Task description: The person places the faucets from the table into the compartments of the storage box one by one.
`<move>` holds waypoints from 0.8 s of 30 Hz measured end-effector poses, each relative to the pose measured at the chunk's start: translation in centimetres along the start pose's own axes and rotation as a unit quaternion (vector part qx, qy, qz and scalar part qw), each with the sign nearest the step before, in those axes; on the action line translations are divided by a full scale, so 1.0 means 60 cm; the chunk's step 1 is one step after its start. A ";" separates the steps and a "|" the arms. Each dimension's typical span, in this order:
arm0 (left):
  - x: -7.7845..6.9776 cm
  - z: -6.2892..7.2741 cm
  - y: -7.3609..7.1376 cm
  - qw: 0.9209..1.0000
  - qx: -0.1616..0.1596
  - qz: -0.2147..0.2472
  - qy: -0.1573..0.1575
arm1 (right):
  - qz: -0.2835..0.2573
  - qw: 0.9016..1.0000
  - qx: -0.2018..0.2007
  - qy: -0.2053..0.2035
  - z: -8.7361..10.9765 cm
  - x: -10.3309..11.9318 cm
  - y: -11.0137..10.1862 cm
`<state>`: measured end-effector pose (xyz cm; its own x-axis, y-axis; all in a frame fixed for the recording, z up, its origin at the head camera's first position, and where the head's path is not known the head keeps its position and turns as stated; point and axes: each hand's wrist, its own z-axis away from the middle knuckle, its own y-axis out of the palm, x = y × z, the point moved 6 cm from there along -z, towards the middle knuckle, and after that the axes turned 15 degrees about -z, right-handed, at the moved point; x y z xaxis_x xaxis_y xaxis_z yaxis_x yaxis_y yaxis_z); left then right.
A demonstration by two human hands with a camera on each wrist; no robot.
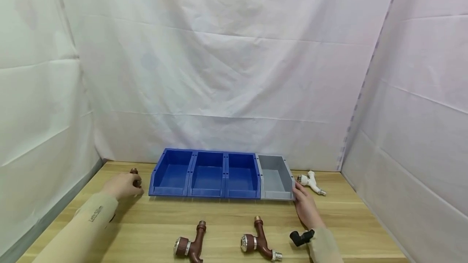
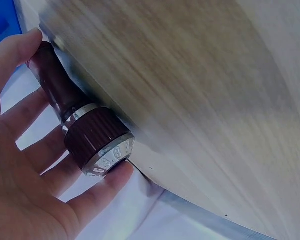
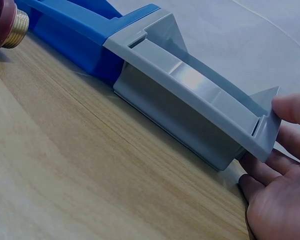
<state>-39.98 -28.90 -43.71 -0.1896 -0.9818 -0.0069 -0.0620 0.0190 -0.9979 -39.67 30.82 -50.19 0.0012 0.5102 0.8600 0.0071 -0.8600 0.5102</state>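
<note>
Left of the blue bins (image 1: 206, 193), the left hand (image 1: 122, 185) grips a brown tap (image 2: 96, 131), and the right hand (image 1: 305, 205) holds the gray bin (image 1: 278, 195), likely the grabbing step, so lifting would need a snug squeeze.

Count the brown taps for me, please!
3: one tap is in the left hand, a second tap lies near the front of the table, a third tap to its right. More could be hidden.
</note>
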 end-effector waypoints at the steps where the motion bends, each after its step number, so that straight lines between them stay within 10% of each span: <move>1: 0.001 0.000 0.000 1.000 0.001 -0.001 0.000 | -0.001 1.000 0.000 0.001 0.000 0.000 0.001; 24: 0.008 0.007 -0.019 1.000 0.000 -0.007 0.002 | 0.006 1.000 0.006 0.002 0.002 -0.001 0.000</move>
<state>-39.57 -29.47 -42.58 -0.1921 -0.9814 0.0066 -0.0645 0.0059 -0.9979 -39.57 30.76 -50.24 -0.0029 0.5006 0.8657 0.0182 -0.8655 0.5005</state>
